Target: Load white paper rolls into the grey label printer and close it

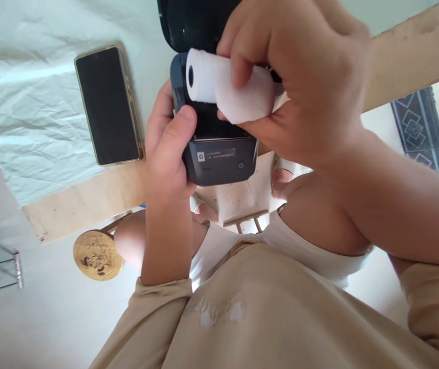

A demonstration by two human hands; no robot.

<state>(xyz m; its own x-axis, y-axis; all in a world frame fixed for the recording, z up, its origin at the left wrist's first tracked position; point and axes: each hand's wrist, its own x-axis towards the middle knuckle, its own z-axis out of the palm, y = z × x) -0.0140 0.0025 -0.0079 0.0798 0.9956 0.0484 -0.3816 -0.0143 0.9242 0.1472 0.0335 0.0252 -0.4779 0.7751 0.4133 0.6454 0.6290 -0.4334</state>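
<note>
A dark, hand-sized label printer (219, 171) with its black lid (192, 25) raised is held over the table's front edge. My left hand (171, 141) grips its left side, thumb on the rim. My right hand (296, 77) is closed round a white paper roll (206, 77), fingers on top and thumb underneath. The roll lies across the printer's opening, its dark core end facing left and a loose flap of paper hanging at its front. How deep the roll sits is hidden by my right hand. A power button shows on the printer's front.
A phone (107, 105) in a clear case lies left of the printer on the pale green tablecloth (38, 113). The table's bare wooden edge (88, 200) runs below it. A round wooden stool (98, 254) stands on the floor at left, and a glass-shelved rack (0, 271) beyond it. A patterned mat (415, 128) lies at right.
</note>
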